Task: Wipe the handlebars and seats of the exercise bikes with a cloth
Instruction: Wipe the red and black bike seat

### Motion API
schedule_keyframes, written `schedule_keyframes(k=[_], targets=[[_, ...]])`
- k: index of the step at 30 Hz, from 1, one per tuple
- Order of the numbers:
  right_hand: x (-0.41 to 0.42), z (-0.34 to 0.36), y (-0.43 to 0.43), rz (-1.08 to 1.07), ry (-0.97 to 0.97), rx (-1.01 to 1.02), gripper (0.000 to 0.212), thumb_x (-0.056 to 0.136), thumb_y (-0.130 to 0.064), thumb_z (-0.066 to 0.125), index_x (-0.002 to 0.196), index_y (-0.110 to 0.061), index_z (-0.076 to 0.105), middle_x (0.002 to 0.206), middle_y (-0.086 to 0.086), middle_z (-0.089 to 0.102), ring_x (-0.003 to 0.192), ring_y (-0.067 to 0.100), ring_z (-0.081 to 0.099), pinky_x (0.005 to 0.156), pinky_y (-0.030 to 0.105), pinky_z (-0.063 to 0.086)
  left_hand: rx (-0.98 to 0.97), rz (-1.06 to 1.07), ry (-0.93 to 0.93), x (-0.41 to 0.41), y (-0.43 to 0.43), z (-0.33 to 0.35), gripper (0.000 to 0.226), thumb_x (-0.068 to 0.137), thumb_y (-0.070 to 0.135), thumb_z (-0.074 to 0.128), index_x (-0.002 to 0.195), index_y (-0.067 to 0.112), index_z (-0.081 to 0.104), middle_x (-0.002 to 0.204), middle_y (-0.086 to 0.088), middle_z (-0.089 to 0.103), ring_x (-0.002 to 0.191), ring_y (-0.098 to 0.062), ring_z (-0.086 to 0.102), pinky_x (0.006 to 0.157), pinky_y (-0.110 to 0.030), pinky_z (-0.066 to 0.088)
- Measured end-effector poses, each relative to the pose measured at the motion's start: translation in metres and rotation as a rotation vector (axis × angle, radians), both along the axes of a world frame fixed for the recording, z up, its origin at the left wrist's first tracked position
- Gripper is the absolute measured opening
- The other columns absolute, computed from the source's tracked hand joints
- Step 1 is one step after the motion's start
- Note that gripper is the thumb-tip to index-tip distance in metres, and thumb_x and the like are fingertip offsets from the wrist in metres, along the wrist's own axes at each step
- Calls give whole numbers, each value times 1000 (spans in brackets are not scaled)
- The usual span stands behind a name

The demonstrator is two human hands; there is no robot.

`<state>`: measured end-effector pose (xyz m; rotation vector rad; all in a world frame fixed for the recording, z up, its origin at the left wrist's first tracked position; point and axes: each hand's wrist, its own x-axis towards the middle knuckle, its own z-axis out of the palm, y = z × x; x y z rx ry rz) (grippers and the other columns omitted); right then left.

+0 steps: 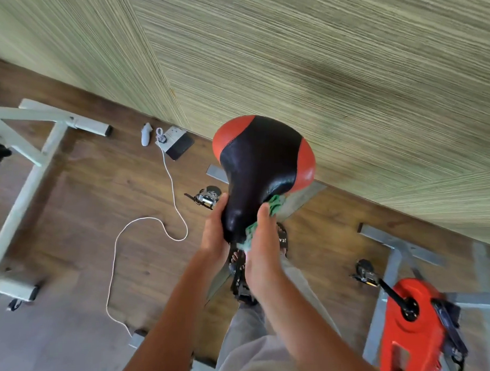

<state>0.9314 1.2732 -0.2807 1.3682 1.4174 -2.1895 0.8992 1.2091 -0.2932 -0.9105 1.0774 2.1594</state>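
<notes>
Wooden flooring (86,207) is showing below as the left grip (213,236) is clasping the seat (259,162) by its nose and the right grip (261,245), clamped on the cloth (275,206), is wiping alongside, likely needing a rearward sweep next.

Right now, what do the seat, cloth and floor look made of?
Seat: looks like leather or vinyl, black with red side panels, glossy; highlights and fine grain show. Cloth: green soft fabric, maybe microfibre; it bunches in folds. Floor: brown wood-look planks, matte; grain and seams show, wood or laminate unclear.
</notes>
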Motion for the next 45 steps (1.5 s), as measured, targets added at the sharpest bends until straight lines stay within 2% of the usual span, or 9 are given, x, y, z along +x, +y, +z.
schedule_keyframes(k=[3,8,13,16,21,27,32,36,45], targets=[[-44,-8,15,-155,-148,-12,38,99,-59,43,111,-26,59,131,-1,62,119,19,60,110,39,43,-32,13,-48,-2,3,2,36,96,36,49,111,9,66,96,-13,70,81,-22,69,66,-26,56],[9,24,-13,-10,-5,116,52,104,-45,36,154,-36,25,148,-14,42,133,7,45,116,34,33,-77,-8,-22,3,-1,-4,43,99,37,46,121,7,67,121,-18,66,116,-32,61,101,-41,46],[-60,20,13,-247,-104,214,101,74,-84,37,157,-29,17,143,-2,43,128,18,47,109,37,35,-65,-36,3,2,2,-4,32,102,35,42,107,14,65,84,0,74,77,-11,70,71,-26,53],[-107,15,45,-336,-289,410,79,96,-67,35,158,-24,11,162,12,20,144,32,30,114,45,27,-60,-17,-20,1,4,-4,35,104,32,37,116,13,64,91,-1,73,82,-12,68,73,-23,52],[-133,13,61,653,-130,1364,55,101,-61,21,141,-30,42,146,8,42,134,31,37,110,52,26,-31,44,-49,3,4,-2,31,101,31,44,110,15,68,94,-1,75,92,-18,66,81,-30,49],[-183,11,21,1293,410,1786,40,100,-49,41,107,-21,68,102,9,68,96,30,60,87,44,39,-63,42,-138,3,5,9,58,100,55,35,106,9,71,97,-10,75,88,-23,70,99,-41,43],[-208,28,10,2009,576,1598,59,100,-60,25,120,-25,68,117,7,64,112,29,54,100,45,35,10,163,-233,3,4,14,82,93,67,38,139,1,51,136,-23,56,124,-37,56,104,-43,44],[-185,33,2,2409,691,1681,67,104,-57,16,120,-16,68,123,8,65,117,25,52,105,45,34,170,330,-263,2,-4,16,85,93,71,31,136,2,53,125,-21,65,106,-33,67,88,-42,51],[-130,41,6,2623,615,1478,57,107,-45,20,120,-18,68,129,5,66,127,22,51,115,43,20,269,429,-294,14,3,11,82,92,74,30,132,8,57,126,-24,63,118,-42,60,102,-51,45]])
